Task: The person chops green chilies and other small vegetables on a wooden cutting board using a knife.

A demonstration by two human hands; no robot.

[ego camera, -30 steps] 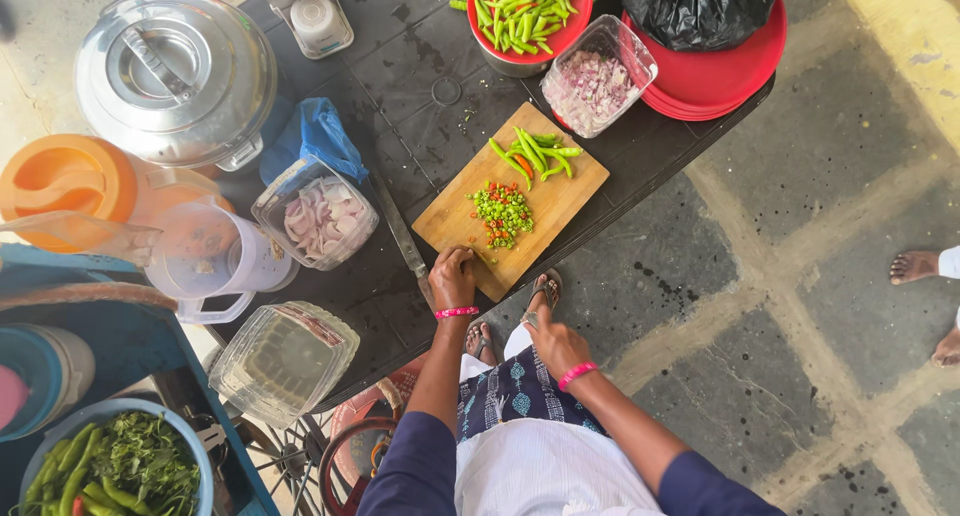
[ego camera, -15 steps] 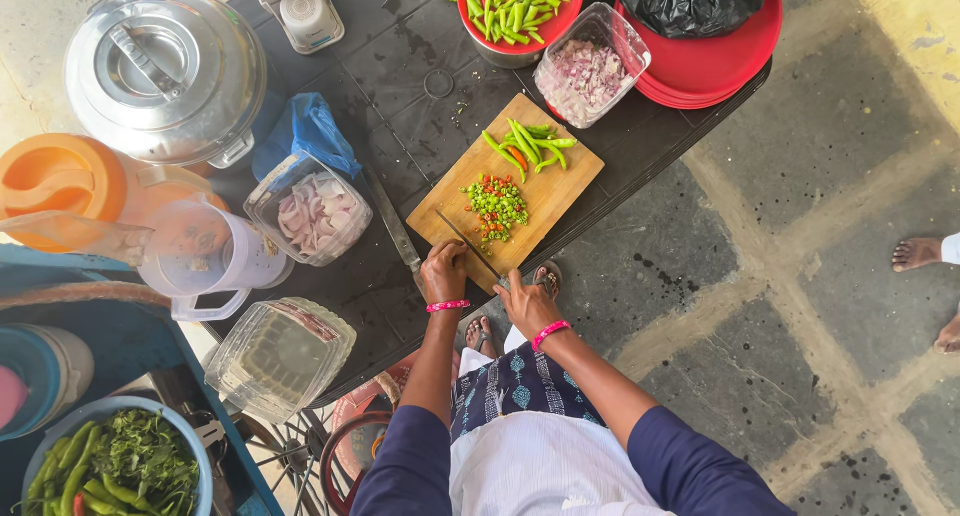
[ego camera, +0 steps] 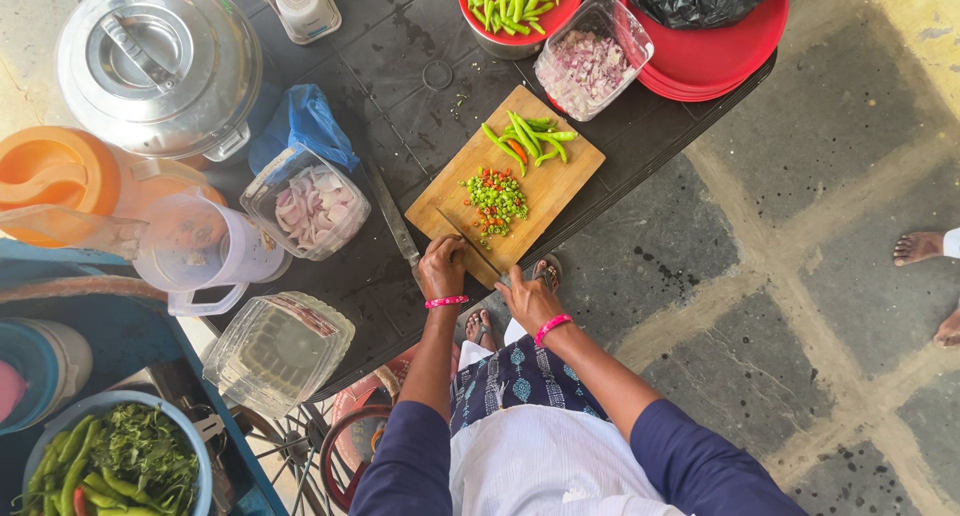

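Left hand grips near edge of wooden cutting board; right hand holds knife; clear tub of sliced onion beside, at counter edge.

Dark table with wooden cutting board, steel pot, red plates, onion tubs

An outdoor food-preparation stall on a paved stone floor: a dark desk crowded with a wooden chopping board, a large lidded steel pot, stacked red plastic plates, clear plastic tubs of chopped onion and a red bowl of green chillies.
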